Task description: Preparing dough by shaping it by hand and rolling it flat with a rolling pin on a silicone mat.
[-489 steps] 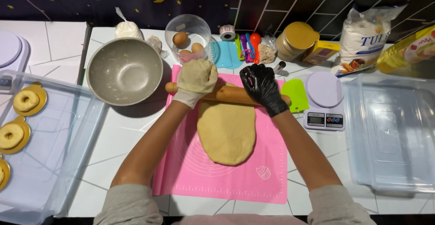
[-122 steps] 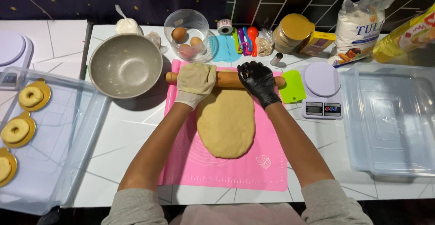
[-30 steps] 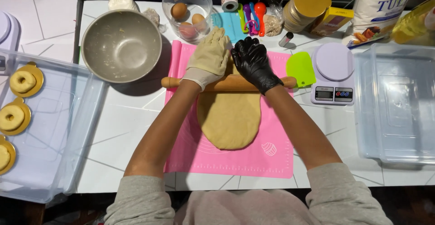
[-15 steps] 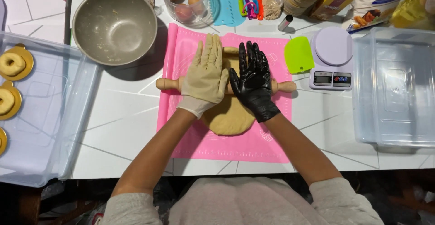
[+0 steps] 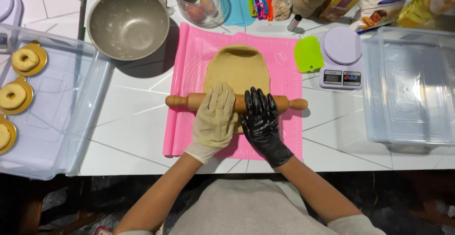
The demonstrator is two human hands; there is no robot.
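Am seeing left hand (image 5: 215,116), right hand (image 5: 259,114) lying flat, fingers extended, pressing on rolling pin (image 5: 237,103), not clenching; covering near end of dough (image 5: 238,70).

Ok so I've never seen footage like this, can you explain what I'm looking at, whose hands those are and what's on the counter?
The camera sits on a person's head, looking down at their own hands. The left hand, in a cream glove, and the right hand, in a black glove, press flat on a wooden rolling pin lying across dough on a pink mat. Nearby: a metal bowl, a kitchen scale, a green scraper, and a clear tray holding ring-shaped doughnuts.
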